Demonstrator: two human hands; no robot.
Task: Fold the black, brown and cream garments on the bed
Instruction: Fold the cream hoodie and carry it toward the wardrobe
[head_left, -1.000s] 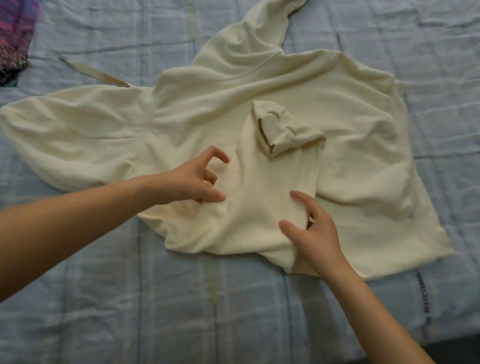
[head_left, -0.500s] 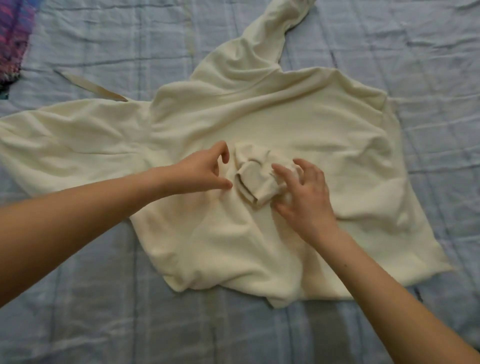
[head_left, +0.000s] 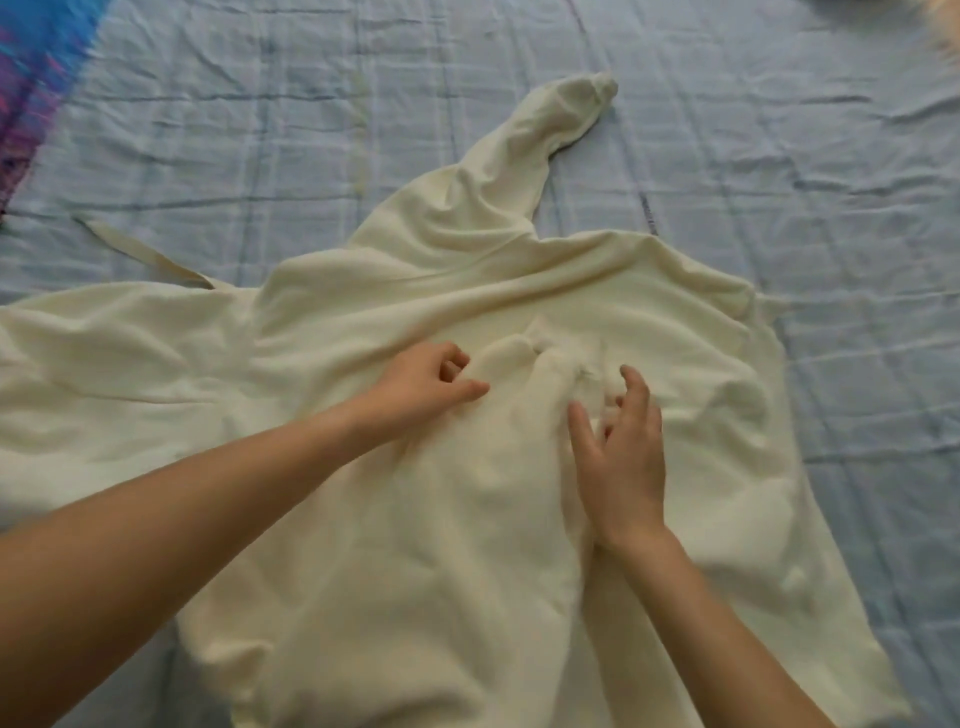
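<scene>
A cream hooded garment (head_left: 519, 291) lies spread and wrinkled on the bed's blue checked sheet (head_left: 779, 156). One sleeve (head_left: 545, 135) stretches toward the far side; the hood part (head_left: 104, 364) lies to the left. The other sleeve is laid over the body, its cuff (head_left: 550, 353) bunched in the middle. My left hand (head_left: 426, 384) is curled on the cloth just left of the cuff, thumb and fingers pinching a fold. My right hand (head_left: 618, 447) rests on the sleeve with its fingers spread and slightly bent, touching the cuff. No black or brown garment is in view.
A cream drawstring (head_left: 140, 254) trails from the hood across the sheet at the left. A bright blue and purple blanket (head_left: 31, 78) lies at the far left corner. Something pale and furry (head_left: 940, 21) shows at the top right corner.
My right hand left the garment's near edge and moved up to the cuff, which went from standing open to flattened and bunched. My left hand stayed beside it. The view came closer.
</scene>
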